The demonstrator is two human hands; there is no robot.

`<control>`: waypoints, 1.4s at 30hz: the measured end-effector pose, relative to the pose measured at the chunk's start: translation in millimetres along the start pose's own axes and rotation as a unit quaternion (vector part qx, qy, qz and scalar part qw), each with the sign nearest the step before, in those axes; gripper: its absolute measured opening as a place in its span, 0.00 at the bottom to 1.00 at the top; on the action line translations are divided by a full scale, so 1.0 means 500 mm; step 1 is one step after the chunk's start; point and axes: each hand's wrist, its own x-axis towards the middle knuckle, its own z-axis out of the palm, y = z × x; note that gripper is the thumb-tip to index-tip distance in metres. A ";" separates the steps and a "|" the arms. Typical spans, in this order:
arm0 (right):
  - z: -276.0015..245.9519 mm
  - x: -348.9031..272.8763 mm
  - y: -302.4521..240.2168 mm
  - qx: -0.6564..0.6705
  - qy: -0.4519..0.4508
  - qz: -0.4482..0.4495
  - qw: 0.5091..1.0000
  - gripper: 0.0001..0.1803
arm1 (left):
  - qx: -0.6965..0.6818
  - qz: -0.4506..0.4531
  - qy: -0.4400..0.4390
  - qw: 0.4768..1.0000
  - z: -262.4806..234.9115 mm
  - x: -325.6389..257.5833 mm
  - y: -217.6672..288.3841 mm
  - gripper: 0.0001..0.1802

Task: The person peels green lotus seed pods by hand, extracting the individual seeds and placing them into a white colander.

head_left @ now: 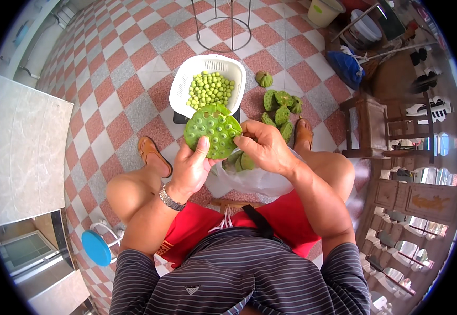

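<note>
A round green lotus seed pod [213,132] is in front of me, its pitted face turned up with seeds showing in the holes. My left hand [190,165] grips its lower left edge, thumb on the face. At its right rim, my right hand [264,144] pinches the edge between thumb and fingers; the upper right rim looks torn. Just beyond stands a white plastic basket [178,86] with many loose green lotus seeds [210,88] in it. Below my hands, a clear plastic bag [254,181] holds more green pods, partly hidden by my right hand.
Several opened pods [281,107] lie on the checkered tile floor [126,113] right of the basket. A round metal stand [232,50] is beyond it. A wooden chair [370,123] and a blue bag [345,68] are at right, a blue-topped stool [97,248] at left.
</note>
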 end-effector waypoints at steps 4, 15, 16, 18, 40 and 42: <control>-0.016 0.005 -0.009 -0.043 -0.018 0.022 0.999 0.13 | 0.029 -0.029 -0.029 0.999 -0.004 -0.004 0.003 0.22; 0.010 -0.006 0.012 0.241 -0.021 0.132 0.961 0.06 | -0.048 -0.103 -0.049 0.992 -0.028 -0.008 -0.003 0.27; 0.008 -0.006 0.016 0.241 -0.020 0.131 0.961 0.06 | -0.075 -0.117 -0.064 0.988 -0.032 -0.006 0.000 0.29; 0.005 -0.004 0.029 0.320 -0.046 0.156 0.933 0.05 | -0.085 -0.126 -0.076 0.985 -0.031 -0.004 0.004 0.30; 0.066 -0.014 0.038 0.037 0.183 -0.032 0.982 0.11 | -0.008 -0.051 0.021 0.998 -0.018 0.004 -0.009 0.25; 0.065 -0.013 0.037 -0.042 0.166 -0.025 0.985 0.15 | 0.012 -0.046 0.029 0.998 -0.016 0.003 -0.009 0.27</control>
